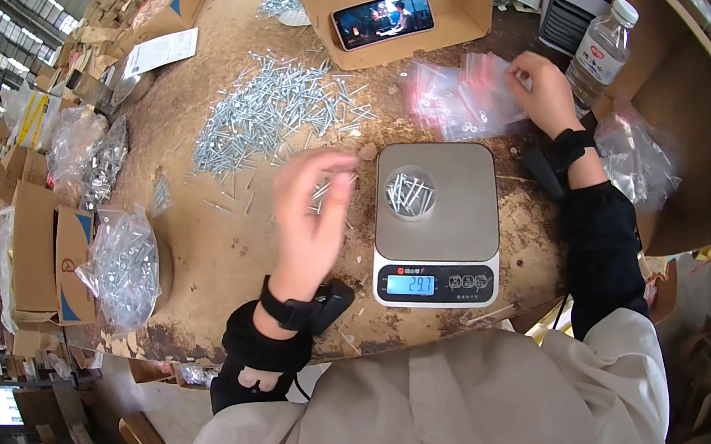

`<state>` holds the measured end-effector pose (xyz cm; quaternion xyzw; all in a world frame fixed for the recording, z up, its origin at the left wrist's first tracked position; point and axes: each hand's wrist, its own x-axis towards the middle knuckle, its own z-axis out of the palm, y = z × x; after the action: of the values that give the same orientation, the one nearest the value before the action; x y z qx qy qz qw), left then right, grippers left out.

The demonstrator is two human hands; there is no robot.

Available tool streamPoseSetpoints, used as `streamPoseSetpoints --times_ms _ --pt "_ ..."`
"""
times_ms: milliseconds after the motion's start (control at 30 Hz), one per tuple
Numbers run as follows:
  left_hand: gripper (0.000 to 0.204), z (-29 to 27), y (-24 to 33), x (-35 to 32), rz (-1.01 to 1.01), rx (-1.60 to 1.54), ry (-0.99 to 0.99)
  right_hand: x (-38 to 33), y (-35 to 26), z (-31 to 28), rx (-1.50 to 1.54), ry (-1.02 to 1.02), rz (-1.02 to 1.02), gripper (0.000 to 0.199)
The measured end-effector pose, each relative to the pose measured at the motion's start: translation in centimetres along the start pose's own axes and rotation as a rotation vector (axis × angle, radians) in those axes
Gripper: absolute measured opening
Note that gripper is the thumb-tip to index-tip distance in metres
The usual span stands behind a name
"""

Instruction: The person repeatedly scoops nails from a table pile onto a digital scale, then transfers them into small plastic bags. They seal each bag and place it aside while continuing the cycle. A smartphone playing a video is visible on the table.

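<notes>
My left hand (310,225) hovers over the table just left of the scale, smeared by motion. Its fingers curl toward the thumb, and whether anything is in them cannot be made out. At the back right, my right hand (548,95) has its fingers bent in a pinch at the edge of a pile of clear zip bags with red strips (459,100). A white digital scale with a grey plate (464,228) lies before me, its display lit. On the plate stands a small clear round cup (410,195) of screws. A large heap of loose silver screws (270,115) spreads behind my left hand.
An open cardboard box (472,7) at the back holds a phone playing a video (384,19). A clear bottle (599,56) and a crumpled plastic bag (637,157) stand right. Left lies a bag of screws (123,271) near the table edge, beside cardboard boxes (39,241).
</notes>
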<state>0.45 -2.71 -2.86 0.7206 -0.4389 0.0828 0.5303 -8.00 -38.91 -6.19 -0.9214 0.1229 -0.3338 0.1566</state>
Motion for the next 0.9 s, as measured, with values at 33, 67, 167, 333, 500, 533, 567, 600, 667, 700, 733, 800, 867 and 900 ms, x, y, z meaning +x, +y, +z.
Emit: streamPoseSetpoints --times_ms 33,67,167,333,500,533,567,600,667,700,733,800,867,900 --pt "0.017 -0.8 -0.4 -0.3 -0.027 -0.04 0.02 0.3 -1.0 -0.5 -0.016 0.051 -0.013 0.007" --pt "0.018 -1.4 -0.8 -0.5 -0.054 -0.08 0.04 0.5 -2.1 -0.9 0.005 0.111 -0.055 0.008" --pt "0.026 -2.4 -0.1 -0.5 0.004 -0.022 0.038 0.9 -6.4 -3.1 0.079 0.226 -0.238 0.012" --pt "0.043 -0.9 4.1 -0.2 0.2 -0.022 -0.045 -2.8 -16.2 -6.5 0.365 -0.031 -0.643 0.005" --pt "0.023 -1.3 4.5 -1.0 0.272 -0.028 -0.281 -4.9 -18.1 -5.2 0.436 -0.085 -0.768 0.012" --pt "0.019 -1.1 5.0 -1.0 0.233 -0.06 -0.313 -5.0 -18.1 -5.1 0.459 -0.095 -0.752 0.011" --pt "0.018 -0.8 5.2 -1.1 0.225 -0.085 -0.284 -5.2 -18.1 -5.0 0.461 -0.084 -0.745 0.011" --pt "0.017 -0.6 5.0 -1.4 0.176 -0.123 -0.301 -5.4 -18.1 -4.8 0.461 -0.068 -0.74 0.01" --pt "0.017 -0.3 4.4 -2.1 0.076 -0.201 -0.332 -5.4 -18.1 -4.8 0.454 -0.068 -0.73 0.01" --pt "0.017 -0.4 4.3 -2.2 0.044 -0.25 -0.373 -5.4 -17.9 -4.8 0.459 -0.089 -0.729 0.011" --pt "0.018 -0.6 4.3 -2.2 0.01 -0.299 -0.411 -5.3 -17.9 -4.8 0.465 -0.111 -0.729 0.011" --pt "0.02 -0.8 4.4 -2.6 -0.025 -0.4 -0.457 -5.0 -18.8 -4.8 0.451 -0.031 -0.783 0.017" --pt "0.022 -1.1 4.2 -3.0 -0.029 -0.473 -0.451 -5.5 -19.4 -4.5 0.415 -0.04 -0.873 0.032" --pt "0.026 -1.1 4.4 -3.0 -0.031 -0.523 -0.453 -5.8 -19.7 -4.9 0.361 -0.079 -0.888 0.032"
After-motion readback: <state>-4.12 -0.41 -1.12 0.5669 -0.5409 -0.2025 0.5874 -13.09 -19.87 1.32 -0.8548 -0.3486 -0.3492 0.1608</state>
